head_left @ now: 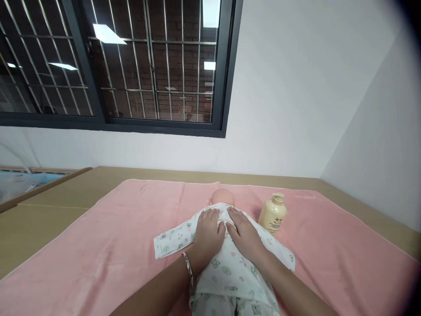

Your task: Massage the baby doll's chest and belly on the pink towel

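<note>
A baby doll (pixel 222 196) lies on a pink cloth (pixel 131 237), its bald head pointing away from me. It wears a white baby outfit (pixel 226 272) printed with small green figures, and the sleeves spread out to both sides. My left hand (pixel 209 232) rests flat on the upper left of the doll's chest, a silver bangle around the wrist. Against the upper right of the chest lies my right hand (pixel 245 232), fingers stretched out. The two thumbs nearly meet in the middle. Neither hand grasps anything.
A cream pump bottle (pixel 273 213) stands on the cloth just right of the doll's sleeve. Beneath the cloth is a wooden table (pixel 59 193). A white wall (pixel 279 87) and a dark-framed barred window (pixel 158 127) rise behind it. Bluish bedding (pixel 26 182) shows at far left.
</note>
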`<state>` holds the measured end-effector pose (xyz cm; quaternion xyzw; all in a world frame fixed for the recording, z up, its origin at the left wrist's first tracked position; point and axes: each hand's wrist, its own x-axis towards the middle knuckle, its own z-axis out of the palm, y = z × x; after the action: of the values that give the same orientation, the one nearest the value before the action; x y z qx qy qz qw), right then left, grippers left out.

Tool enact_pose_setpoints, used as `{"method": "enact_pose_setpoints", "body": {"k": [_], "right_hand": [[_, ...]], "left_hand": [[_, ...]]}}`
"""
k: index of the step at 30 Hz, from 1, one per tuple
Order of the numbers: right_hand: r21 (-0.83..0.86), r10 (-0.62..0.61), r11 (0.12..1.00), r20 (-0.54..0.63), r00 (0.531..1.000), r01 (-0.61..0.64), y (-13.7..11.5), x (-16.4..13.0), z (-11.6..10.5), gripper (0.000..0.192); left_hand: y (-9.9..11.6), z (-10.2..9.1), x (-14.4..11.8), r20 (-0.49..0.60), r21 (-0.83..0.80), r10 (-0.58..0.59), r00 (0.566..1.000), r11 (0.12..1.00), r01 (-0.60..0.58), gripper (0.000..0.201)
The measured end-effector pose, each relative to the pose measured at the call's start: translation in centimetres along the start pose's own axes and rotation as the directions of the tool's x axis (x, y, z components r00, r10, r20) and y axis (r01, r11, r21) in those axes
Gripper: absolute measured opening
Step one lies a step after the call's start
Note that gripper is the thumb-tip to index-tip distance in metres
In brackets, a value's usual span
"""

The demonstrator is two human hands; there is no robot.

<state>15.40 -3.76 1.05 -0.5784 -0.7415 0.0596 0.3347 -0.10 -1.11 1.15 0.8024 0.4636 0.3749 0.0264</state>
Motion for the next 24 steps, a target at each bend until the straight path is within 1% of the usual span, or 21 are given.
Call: {"method": "enact_pose_setpoints", "body": {"k": [5,9,11,13,15,17,20,24], "right_hand": [[-0.015,0.006,1.000,0.003,1.000,-0.006,-0.1,0.0,0.0,0.051],[-0.025,0.005,1.000,-0.001,1.000,-0.005,-0.1,0.0,0.1,0.051],[-0.049,-0.004,0.999,0.013,1.000,0.004,-0.1,0.0,-0.1,0.051],[-0.089,-0.024,0.996,0.044,0.999,0.028,-0.2,0.2,-0.4,0.051],[-0.125,-0.047,0.991,0.078,0.996,0.056,-0.2,0.3,-0.7,0.052],[-0.147,-0.059,0.986,0.098,0.993,0.073,-0.2,0.4,-0.9,0.052],[-0.162,-0.060,0.984,0.111,0.992,0.078,-0.4,0.3,-1.1,0.051],[-0.175,-0.035,0.983,0.086,0.996,0.049,-1.6,-0.2,-1.4,0.047]], "left_hand": [[0.1,-0.2,0.0,0.018,-0.005,-0.009,1.000,1.000,0.009,0.039],[0.0,0.0,0.0,-0.007,0.001,-0.006,1.000,1.000,0.006,0.038],[-0.1,0.0,0.0,-0.026,0.020,0.025,0.999,0.999,-0.024,0.036],[-0.1,0.1,0.0,-0.039,0.050,0.081,0.996,0.996,-0.079,0.033],[0.0,0.0,0.0,-0.054,0.078,0.136,0.989,0.988,-0.132,0.027],[0.1,-0.1,-0.1,-0.076,0.099,0.168,0.983,0.982,-0.160,0.021],[0.5,-0.3,-0.3,-0.105,0.118,0.160,0.981,0.982,-0.148,0.016],[0.8,-0.5,-0.4,-0.106,0.096,0.091,0.990,0.992,-0.081,0.015]]}}
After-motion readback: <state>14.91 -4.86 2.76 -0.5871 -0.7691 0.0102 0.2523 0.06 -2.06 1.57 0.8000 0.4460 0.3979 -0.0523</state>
